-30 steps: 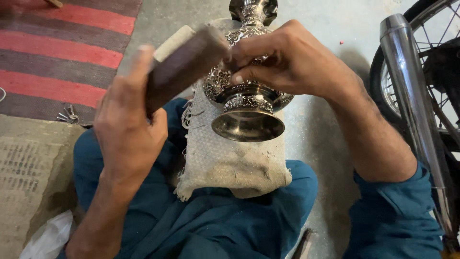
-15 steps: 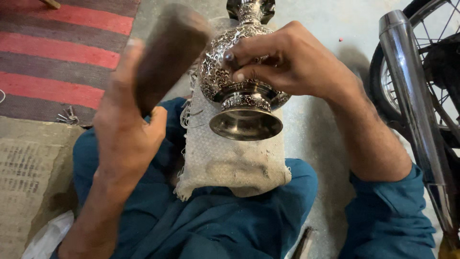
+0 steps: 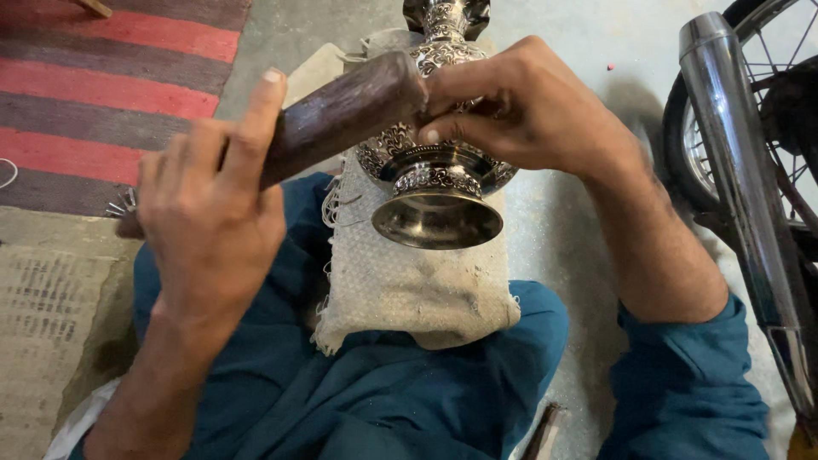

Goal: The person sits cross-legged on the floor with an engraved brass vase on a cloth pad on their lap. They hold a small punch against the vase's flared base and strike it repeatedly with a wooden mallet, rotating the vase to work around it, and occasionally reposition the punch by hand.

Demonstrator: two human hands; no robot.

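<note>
An engraved silver-coloured metal vase (image 3: 436, 183) lies on its side on a pale woven cloth pad (image 3: 409, 285) that rests over my lap, its round foot facing me. My left hand (image 3: 213, 213) grips a dark wooden block (image 3: 341, 115), whose far end is down against my right hand's fingers at the vase's body. My right hand (image 3: 520, 111) is closed over the upper side of the vase, pinching something small against it that I cannot make out. Teal trousers and sleeves (image 3: 682, 383) frame the scene.
A red and dark striped rug (image 3: 94, 68) lies at the upper left. A motorcycle's chrome exhaust pipe (image 3: 741, 187) and spoked wheel (image 3: 767, 102) stand at the right. A tan woven mat (image 3: 43, 324) is at the lower left. Grey concrete floor lies beyond.
The wooden block in my left hand rose upright half a second ago and has now swung down to the right onto the spot by my right hand. The vase stays put.
</note>
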